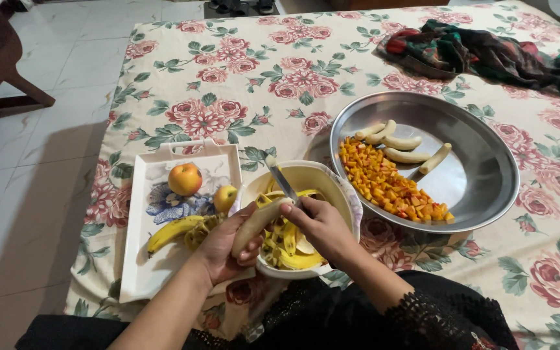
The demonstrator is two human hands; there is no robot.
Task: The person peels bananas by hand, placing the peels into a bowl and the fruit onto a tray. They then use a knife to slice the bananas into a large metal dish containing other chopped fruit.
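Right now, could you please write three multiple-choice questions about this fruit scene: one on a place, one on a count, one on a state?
1. Where do the orange fruit cubes lie?
A. in the round steel tray
B. in the white bowl
C. on the rectangular tray

2. How many apples are on the rectangular tray?
A. one
B. two
C. four

3. In what state is the banana in the left hand?
A. unpeeled
B. peeled
C. diced

Answers:
1 A, the cubes form a strip inside the steel tray.
2 B, a larger and a smaller apple sit side by side.
3 B, its pale flesh is bare, while the right hand puts a knife to it.
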